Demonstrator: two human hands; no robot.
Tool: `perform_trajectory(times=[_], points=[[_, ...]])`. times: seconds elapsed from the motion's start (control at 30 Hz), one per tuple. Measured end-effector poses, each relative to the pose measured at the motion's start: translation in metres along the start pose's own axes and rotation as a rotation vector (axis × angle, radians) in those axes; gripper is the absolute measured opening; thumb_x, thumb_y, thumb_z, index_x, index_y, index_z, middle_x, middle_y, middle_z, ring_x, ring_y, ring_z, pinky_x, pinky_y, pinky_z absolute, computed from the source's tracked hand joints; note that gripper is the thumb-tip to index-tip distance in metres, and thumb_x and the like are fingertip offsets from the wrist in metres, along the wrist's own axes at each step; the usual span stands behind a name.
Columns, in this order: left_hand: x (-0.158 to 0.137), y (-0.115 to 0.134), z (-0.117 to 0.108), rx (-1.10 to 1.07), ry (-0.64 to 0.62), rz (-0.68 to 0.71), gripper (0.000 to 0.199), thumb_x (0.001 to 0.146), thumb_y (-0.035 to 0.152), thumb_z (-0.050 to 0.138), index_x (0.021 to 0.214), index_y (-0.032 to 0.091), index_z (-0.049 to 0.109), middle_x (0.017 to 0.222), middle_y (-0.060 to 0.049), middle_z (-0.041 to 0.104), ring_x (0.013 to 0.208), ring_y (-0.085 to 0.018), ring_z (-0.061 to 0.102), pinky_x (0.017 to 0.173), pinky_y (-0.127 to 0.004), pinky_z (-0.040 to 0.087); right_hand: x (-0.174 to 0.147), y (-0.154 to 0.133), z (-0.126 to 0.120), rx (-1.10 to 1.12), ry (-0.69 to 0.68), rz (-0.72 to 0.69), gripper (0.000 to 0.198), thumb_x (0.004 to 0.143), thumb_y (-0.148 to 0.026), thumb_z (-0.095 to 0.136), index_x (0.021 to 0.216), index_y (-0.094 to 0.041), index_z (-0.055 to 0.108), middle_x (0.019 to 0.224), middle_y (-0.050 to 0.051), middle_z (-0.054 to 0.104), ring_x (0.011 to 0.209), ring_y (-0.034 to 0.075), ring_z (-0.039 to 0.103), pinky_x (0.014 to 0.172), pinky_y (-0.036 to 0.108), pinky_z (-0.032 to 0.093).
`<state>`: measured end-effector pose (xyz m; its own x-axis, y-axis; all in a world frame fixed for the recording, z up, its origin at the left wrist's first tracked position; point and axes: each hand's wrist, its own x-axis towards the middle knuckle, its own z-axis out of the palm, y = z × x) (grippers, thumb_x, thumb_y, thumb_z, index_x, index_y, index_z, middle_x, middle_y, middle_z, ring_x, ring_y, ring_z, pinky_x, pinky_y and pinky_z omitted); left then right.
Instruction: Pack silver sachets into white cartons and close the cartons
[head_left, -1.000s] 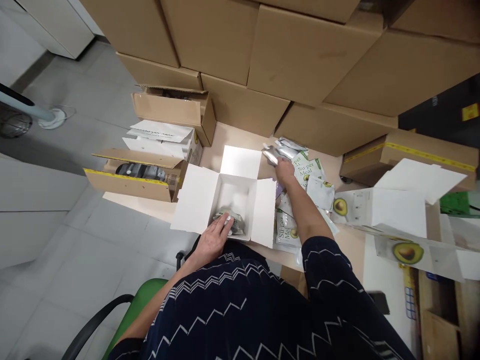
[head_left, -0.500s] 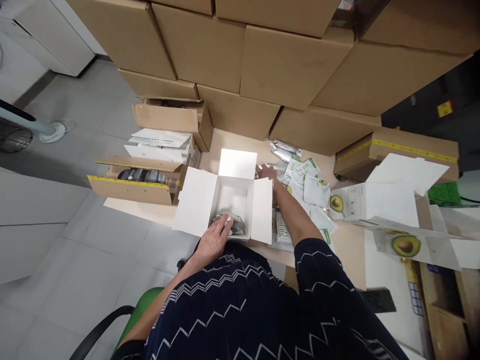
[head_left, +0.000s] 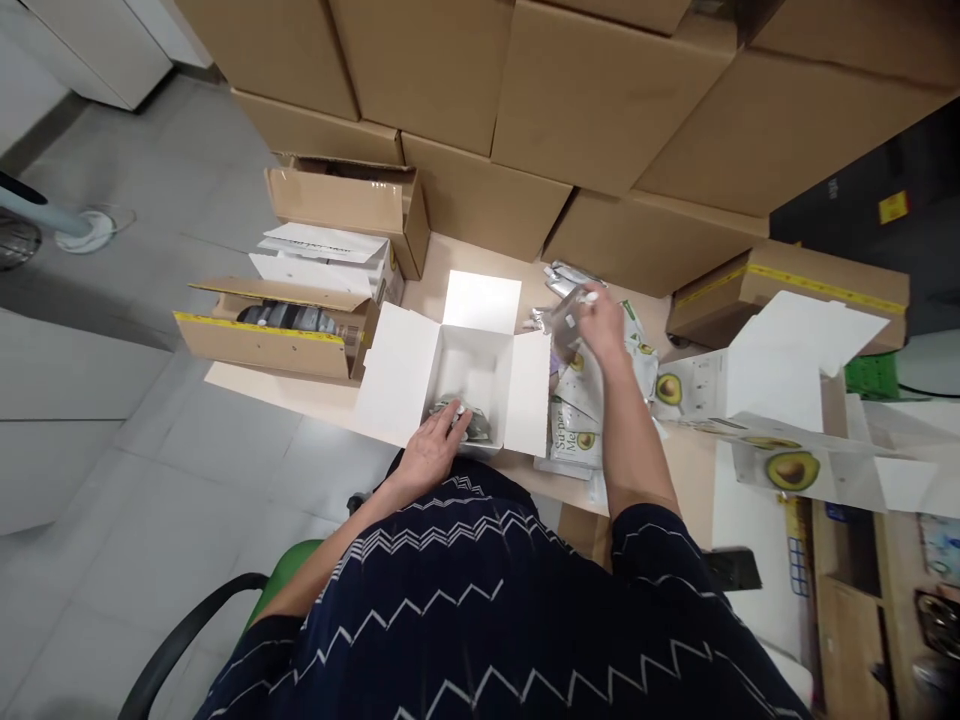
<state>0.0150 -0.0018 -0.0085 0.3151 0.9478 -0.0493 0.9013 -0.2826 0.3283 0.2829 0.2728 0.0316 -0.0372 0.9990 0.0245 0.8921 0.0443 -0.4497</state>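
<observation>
A white box point(head_left: 480, 360) with its flaps spread stands in front of me. Small grey-green pouches point(head_left: 477, 424) sit at its near end. My left hand point(head_left: 433, 445) reaches over the near wall, its fingers closed against these pouches. To the right of the box, my right hand point(head_left: 602, 325) pinches a shiny, see-through grey pouch point(head_left: 568, 325) above the table. Under my right forearm lie white packets point(head_left: 576, 435) printed with avocados and green labels, partly hidden by the arm. Silver pouches point(head_left: 570, 277) lie behind the right hand.
Left of the white box stand an open carton with dark pouches point(head_left: 277, 345), a white carton point(head_left: 330, 265) and another brown carton point(head_left: 345, 205). Stacked cardboard boxes point(head_left: 480, 190) wall off the back. Open avocado-printed boxes point(head_left: 765, 400) stand at right.
My right hand has risen and moved right from beside the box, now with a shiny pouch in its fingers. The left hand stays on the pouches. The view has shifted slightly.
</observation>
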Motion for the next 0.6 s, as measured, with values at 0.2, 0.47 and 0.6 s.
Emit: perform_trajectory(times=[0.2, 0.47, 0.6], points=[[0.005, 0.009, -0.009, 0.017, -0.032, -0.063, 0.057, 0.09, 0.012, 0.05, 0.146, 0.016, 0.039, 0.156, -0.022, 0.034, 0.142, -0.035, 0.04, 0.109, -0.051, 0.044, -0.052, -0.042, -0.079, 0.564, 0.226, -0.361, 0.036, 0.095, -0.042, 0.052, 0.125, -0.024, 0.058, 0.116, 0.006, 0.067, 0.099, 0.021, 0.066, 0.088, 0.042, 0.053], [0.012, 0.016, -0.02, 0.099, -0.08, -0.078, 0.059, 0.086, 0.01, 0.057, 0.144, 0.015, 0.044, 0.148, -0.022, 0.045, 0.139, -0.035, 0.042, 0.11, -0.049, 0.043, -0.091, -0.123, -0.019, 0.329, -0.575, -0.526, 0.026, 0.094, -0.027, 0.054, 0.115, -0.023, 0.069, 0.098, 0.003, 0.074, 0.086, 0.018, 0.067, 0.079, 0.03, 0.049], [0.01, 0.014, -0.017, 0.097, -0.051, -0.081, 0.055, 0.089, 0.014, 0.055, 0.142, 0.016, 0.044, 0.147, -0.022, 0.046, 0.138, -0.035, 0.044, 0.109, -0.05, 0.044, -0.093, -0.13, 0.025, 0.168, -0.806, -0.553, 0.026, 0.091, -0.017, 0.053, 0.11, -0.018, 0.07, 0.098, 0.005, 0.074, 0.089, 0.018, 0.066, 0.076, 0.025, 0.043]])
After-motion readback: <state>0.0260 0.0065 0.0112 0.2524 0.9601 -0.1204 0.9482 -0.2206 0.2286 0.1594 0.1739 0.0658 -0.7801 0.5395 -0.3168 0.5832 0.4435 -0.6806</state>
